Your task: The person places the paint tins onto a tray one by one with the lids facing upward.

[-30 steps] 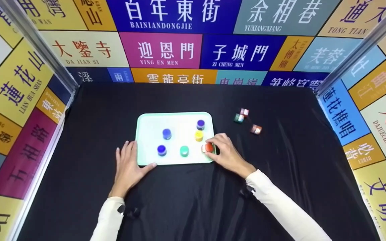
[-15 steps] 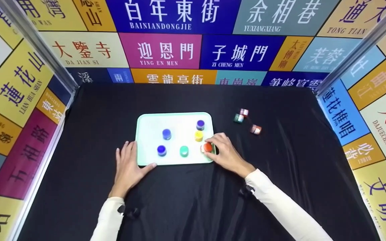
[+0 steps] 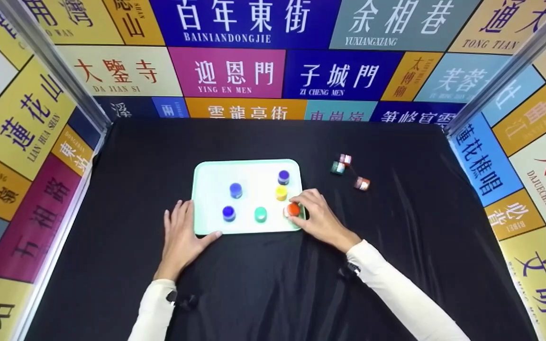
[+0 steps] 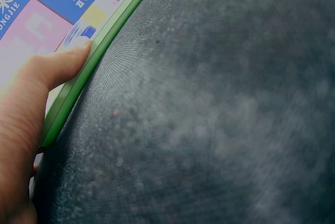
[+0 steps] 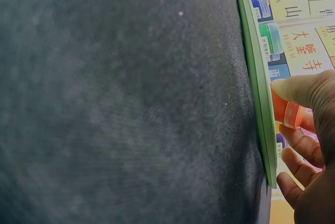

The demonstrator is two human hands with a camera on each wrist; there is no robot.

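A pale green tray (image 3: 249,170) lies on the black cloth and carries several small paint jars. My right hand (image 3: 320,215) pinches the orange paint jar (image 3: 293,210) between thumb and fingers at the tray's right front corner. In the right wrist view, that jar (image 5: 287,111) shows orange between thumb and fingers, just inside the green rim. At the tray's left front corner, my left hand (image 3: 181,237) rests with its fingers straight along the left side and its thumb on the front rim. Nearest the right hand stand a yellow jar (image 3: 281,192) and a green jar (image 3: 260,214).
Also on the tray are a dark purple jar (image 3: 283,177) and two blue-violet jars, one farther back (image 3: 235,190) and one in front (image 3: 228,213). Right of the tray, on the cloth, lie a dark green jar (image 3: 338,167), a pink jar (image 3: 345,159) and a reddish-brown jar (image 3: 361,183).
The orange jar and the right fingertips have shifted very slightly left. The left hand, the tray and the other jars stay in place.
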